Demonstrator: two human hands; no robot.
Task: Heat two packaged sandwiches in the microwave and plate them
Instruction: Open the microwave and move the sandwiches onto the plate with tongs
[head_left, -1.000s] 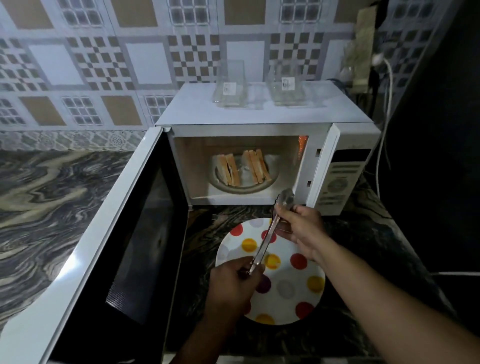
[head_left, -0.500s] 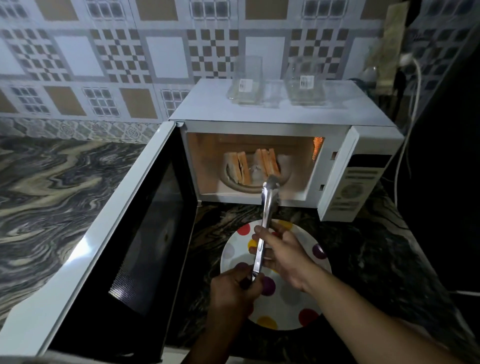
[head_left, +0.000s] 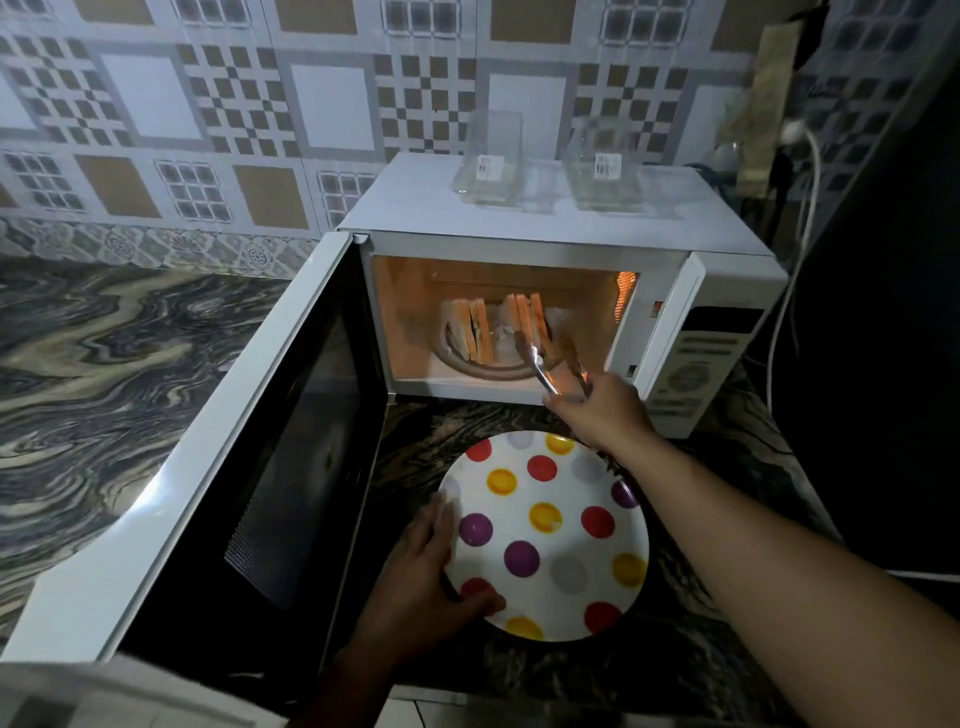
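The white microwave (head_left: 545, 208) stands with its door (head_left: 249, 447) swung wide to the left and its inside lit orange. Two cut sandwiches stand on a dish inside: the left sandwich (head_left: 467, 332) and the right sandwich (head_left: 524, 319). My right hand (head_left: 597, 410) grips metal tongs (head_left: 545, 371) whose tips reach into the cavity, spread around the right sandwich. A white plate with coloured dots (head_left: 545, 535) lies on the counter in front of the microwave. My left hand (head_left: 426, 577) rests on the plate's left rim, holding it.
Two clear plastic sandwich packages (head_left: 491, 161) (head_left: 602, 166) stand on top of the microwave. Marble-patterned counter (head_left: 104, 364) stretches to the left. A white cable (head_left: 795, 249) hangs at the right by a dark surface. Tiled wall behind.
My left hand let go of the tongs and dropped to the plate's rim. My right hand moved forward with the tongs, whose tips now reach inside the microwave by the right sandwich.
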